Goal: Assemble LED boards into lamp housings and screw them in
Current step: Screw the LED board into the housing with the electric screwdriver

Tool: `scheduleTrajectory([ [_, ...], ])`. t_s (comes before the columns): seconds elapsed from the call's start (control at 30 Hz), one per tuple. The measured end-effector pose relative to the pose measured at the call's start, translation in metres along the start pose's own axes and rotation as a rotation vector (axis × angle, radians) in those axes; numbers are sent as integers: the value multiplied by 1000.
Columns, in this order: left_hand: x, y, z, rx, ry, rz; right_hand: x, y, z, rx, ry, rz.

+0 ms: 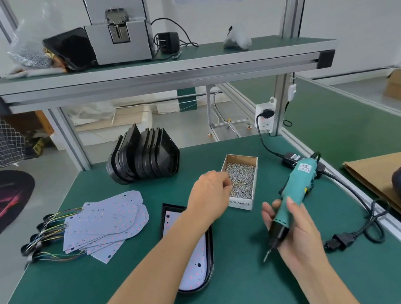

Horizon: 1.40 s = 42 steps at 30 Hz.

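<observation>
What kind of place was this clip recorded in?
Most likely a small electronics assembly workshop. The green bench holds a stack of black housings, loose LED boards and a box of screws; the right hand grips a corded electric screwdriver.

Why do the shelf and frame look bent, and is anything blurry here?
Head view: the wide-angle lens bows the shelf and tilts the posts; light is soft and even, shadows faint; the left hand at the screw box is slightly smeared, the screwdriver sharper.
</observation>
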<state>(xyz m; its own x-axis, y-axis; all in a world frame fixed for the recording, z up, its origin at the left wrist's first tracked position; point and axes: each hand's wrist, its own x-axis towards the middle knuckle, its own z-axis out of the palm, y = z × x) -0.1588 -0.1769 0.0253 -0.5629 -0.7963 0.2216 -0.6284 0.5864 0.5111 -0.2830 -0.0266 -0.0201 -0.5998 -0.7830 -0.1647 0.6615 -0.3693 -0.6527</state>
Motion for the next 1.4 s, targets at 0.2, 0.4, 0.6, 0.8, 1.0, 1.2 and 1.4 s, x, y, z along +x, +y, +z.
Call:
scheduleTrajectory([
  [0.2,46,10,22,300,-193,47,19,-2,-3,124,-41,89],
  [0.4,68,17,35,502,-351,66,34,3,-8,139,2,103],
  [0.6,73,22,46,544,-324,117,38,7,-10,193,37,59],
  [0.8,70,11,50,448,-293,58,39,8,-9,214,6,67],
  [1.0,66,3,47,339,-248,56,38,7,-10,182,39,79],
  [1.2,58,3,40,178,-209,-12,40,9,-11,146,53,75],
  [1.4,51,7,28,-81,-125,-109,39,9,-10,145,59,71],
])
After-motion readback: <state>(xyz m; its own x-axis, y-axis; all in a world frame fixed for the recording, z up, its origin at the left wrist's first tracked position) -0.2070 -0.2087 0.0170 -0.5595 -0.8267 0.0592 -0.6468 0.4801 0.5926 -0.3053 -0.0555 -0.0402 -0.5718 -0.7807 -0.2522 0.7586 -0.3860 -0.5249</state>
